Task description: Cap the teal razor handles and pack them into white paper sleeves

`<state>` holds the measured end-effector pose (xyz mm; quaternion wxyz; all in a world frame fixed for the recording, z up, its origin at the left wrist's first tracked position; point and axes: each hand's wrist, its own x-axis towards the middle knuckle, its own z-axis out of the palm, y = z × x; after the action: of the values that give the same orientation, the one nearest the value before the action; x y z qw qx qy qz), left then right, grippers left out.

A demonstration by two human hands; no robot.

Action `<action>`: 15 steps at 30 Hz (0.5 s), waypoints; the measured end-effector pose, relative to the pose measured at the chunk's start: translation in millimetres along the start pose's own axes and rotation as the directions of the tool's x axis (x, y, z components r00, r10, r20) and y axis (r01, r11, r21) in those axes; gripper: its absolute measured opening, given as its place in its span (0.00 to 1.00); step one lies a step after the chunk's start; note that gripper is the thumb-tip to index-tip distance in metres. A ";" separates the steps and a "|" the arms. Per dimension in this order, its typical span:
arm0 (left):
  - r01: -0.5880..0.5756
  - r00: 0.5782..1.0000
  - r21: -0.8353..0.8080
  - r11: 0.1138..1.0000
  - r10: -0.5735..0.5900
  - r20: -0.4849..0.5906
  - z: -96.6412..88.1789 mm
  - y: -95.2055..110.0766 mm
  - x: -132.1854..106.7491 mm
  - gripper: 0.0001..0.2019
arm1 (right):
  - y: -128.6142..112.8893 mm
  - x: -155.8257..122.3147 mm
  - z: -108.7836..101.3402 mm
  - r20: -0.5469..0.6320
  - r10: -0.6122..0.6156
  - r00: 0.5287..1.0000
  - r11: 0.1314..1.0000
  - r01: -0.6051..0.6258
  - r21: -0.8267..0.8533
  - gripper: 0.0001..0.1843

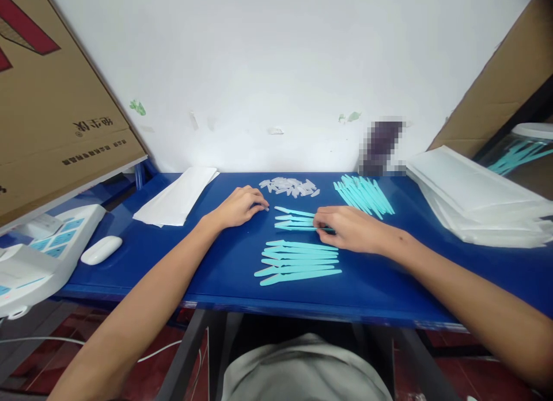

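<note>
My left hand is closed, thumb and fingers together, just below a pile of small clear plastic caps. A tiny pale spot shows at its fingertips, too small to name. My right hand is closed around the handle ends of a few teal eyebrow razors. Their handle ends are partly hidden by the fingers, and their blade ends point left. Below lies a row of several more teal razors, side by side. Behind my right hand is a loose heap of teal razors.
White flat packets lie on the blue table at left, near a white oval case and a white device. More white packets are stacked right, before a clear jar with teal sticks. A cardboard box leans left.
</note>
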<state>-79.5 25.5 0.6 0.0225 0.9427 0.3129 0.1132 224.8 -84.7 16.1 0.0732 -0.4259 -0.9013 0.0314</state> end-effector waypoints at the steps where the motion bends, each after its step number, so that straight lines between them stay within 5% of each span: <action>1: 0.004 1.000 -0.012 1.000 -0.004 0.012 -2.8 0.2 -1.1 0.15 | 0.8 -0.7 -1.2 0.004 0.008 1.000 1.000 -0.008 0.014 0.06; 10: 0.113 0.968 -0.417 0.902 -0.006 0.249 -24.5 23.3 -10.8 0.16 | 5.2 -5.4 -10.5 0.023 0.058 0.998 0.995 -0.060 0.078 0.07; 15: 0.070 0.975 -0.417 0.906 0.026 0.222 -22.6 34.4 -8.1 0.14 | 10.5 -6.8 -9.9 0.049 0.042 0.998 0.972 -0.053 0.231 0.05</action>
<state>-70.8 -7.6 24.9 0.2621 0.9185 0.2872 0.0717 238.7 -83.3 23.9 0.1018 -0.4350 -0.8824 0.1474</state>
